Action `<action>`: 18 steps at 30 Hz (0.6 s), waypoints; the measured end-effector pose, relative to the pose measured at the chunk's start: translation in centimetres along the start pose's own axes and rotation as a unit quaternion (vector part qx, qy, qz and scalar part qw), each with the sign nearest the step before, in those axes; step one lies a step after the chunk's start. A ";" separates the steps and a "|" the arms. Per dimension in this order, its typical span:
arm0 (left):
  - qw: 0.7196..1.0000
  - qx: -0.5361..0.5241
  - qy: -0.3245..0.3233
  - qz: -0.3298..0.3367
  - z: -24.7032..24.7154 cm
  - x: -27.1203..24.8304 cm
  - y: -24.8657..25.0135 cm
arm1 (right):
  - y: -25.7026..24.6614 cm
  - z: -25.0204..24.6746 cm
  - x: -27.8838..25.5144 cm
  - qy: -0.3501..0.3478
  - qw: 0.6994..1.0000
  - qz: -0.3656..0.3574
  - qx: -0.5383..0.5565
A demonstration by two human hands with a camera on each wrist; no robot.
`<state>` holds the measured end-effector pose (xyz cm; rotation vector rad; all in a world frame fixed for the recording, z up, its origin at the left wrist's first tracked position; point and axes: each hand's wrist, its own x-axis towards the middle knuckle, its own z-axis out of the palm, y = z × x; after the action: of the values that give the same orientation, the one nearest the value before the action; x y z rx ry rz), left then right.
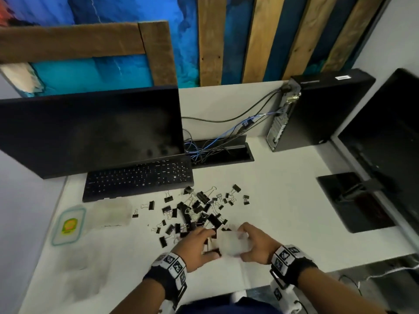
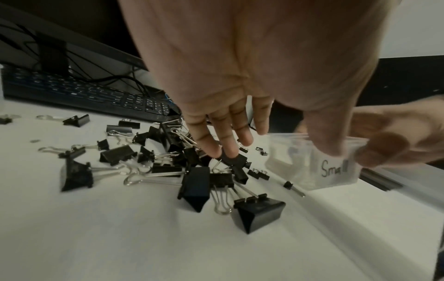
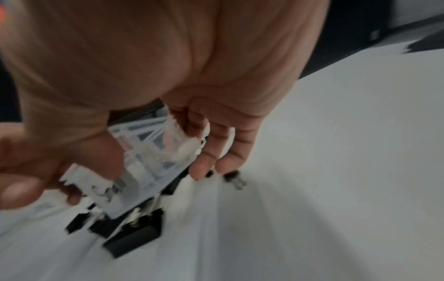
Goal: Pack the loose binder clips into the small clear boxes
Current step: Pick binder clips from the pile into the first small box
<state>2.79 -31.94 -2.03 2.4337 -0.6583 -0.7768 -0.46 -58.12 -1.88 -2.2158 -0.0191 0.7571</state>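
Observation:
Black binder clips (image 1: 197, 209) of mixed sizes lie in a loose pile (image 2: 168, 161) on the white desk. Just in front of the pile, my right hand (image 1: 256, 243) grips a small clear box (image 1: 233, 244) between thumb and fingers. The right wrist view shows the box (image 3: 149, 163) blurred, above a few clips. Its wall carries a handwritten label "Small" (image 2: 334, 168). My left hand (image 1: 197, 245) is to the left of the box. Its straight fingers (image 2: 228, 144) reach down onto a clip at the pile's near edge, and its thumb (image 2: 329, 140) lies against the box (image 2: 300, 167).
A black keyboard (image 1: 138, 180) and dark monitor (image 1: 90, 132) stand behind the pile. A larger clear container (image 1: 113, 214) and its lid (image 1: 68, 225) lie at the left. A computer tower (image 1: 317, 114), cable hatch (image 1: 222, 152) and second monitor's base (image 1: 353, 200) are at the right.

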 end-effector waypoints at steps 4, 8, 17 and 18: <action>0.997 0.012 0.051 -0.062 0.4 -0.3 -0.9 | 5.5 -2.1 -1.0 0.069 0.996 0.051 -0.027; 0.992 0.021 0.072 -0.102 1.4 -0.8 -2.0 | 9.2 -1.7 -0.6 0.044 0.994 0.057 -0.081; 0.986 0.133 0.076 -0.060 1.1 5.6 3.2 | 11.6 -1.8 0.2 0.033 0.999 -0.028 -0.030; 0.984 0.149 0.085 -0.053 0.9 6.8 3.8 | 11.9 -1.7 0.3 0.033 0.999 -0.032 -0.025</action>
<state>6.06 -39.01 -3.13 2.7894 -0.6201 -0.5317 -1.94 -67.54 -9.25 -2.2757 -0.0776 0.6551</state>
